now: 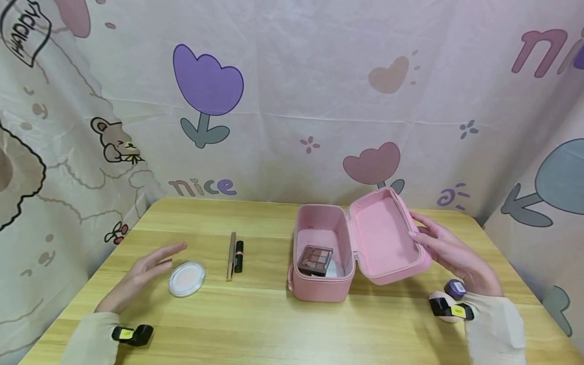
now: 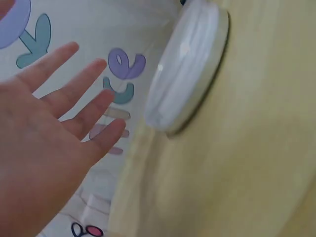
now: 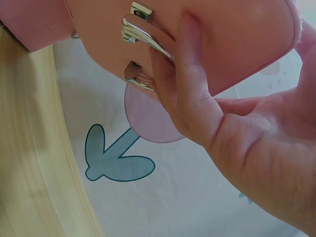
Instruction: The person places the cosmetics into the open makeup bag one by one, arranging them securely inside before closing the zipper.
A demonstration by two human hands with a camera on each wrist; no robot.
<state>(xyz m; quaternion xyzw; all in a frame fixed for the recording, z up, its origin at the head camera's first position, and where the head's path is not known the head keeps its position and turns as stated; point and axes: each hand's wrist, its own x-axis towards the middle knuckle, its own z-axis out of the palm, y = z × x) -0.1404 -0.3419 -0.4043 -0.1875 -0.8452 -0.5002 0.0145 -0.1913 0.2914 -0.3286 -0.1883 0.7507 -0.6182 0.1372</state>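
A pink makeup case [image 1: 321, 292] stands on the table with its lid [image 1: 383, 235] swung out to the right. My right hand [image 1: 456, 256] grips the lid's right edge, thumb at the inner rim and fingers behind. Metal handle fittings [image 3: 148, 39] on the lid's outside lie under those fingers in the right wrist view. Inside the case is an eyeshadow palette [image 1: 316, 259], overlapping a white item [image 1: 335, 268]. On the left, my left hand [image 1: 139, 276] is held with fingers extended and nothing in it, just beside a round, pale powder compact [image 1: 187, 279].
A slim gold-brown pencil-like tube [image 1: 231, 256] and a short black tube [image 1: 239, 257] lie side by side left of the case. Near my right wrist are a small purple container [image 1: 455, 289] and a pale rounded item [image 1: 439, 296], partly hidden. A printed curtain [image 1: 283, 101] hangs behind the table.
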